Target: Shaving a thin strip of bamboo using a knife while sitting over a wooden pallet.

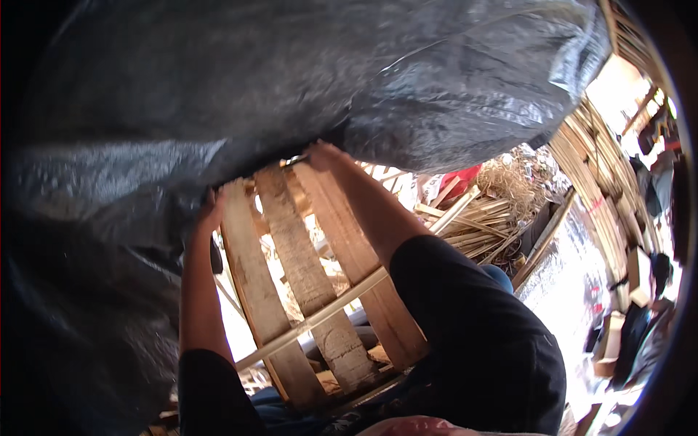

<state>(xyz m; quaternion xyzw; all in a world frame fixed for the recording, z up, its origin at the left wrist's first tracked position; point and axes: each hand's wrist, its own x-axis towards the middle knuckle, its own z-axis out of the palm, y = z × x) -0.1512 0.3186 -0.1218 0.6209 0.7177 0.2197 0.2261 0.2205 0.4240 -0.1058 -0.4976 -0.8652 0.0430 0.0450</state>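
Note:
A slatted wooden panel (297, 254) of rough, pale boards tilts in front of my body, with gaps between its boards. A thin light stick (320, 317) runs slantwise across its face. My left hand (212, 206) is closed round the panel's far left corner. At the far right part of the same edge, my right hand (325, 155) grips the board end, its fingertips partly hidden. Black plastic sheeting (291, 87) hangs just beyond both hands and shades the panel's far edge.
Split sticks (476, 227) lie heaped on the right beside dry straw (507, 183) and a red bag (459, 179). Long bundled poles (592, 192) stand farther right. Dark cloth items (636, 341) and wood blocks are at the right rim.

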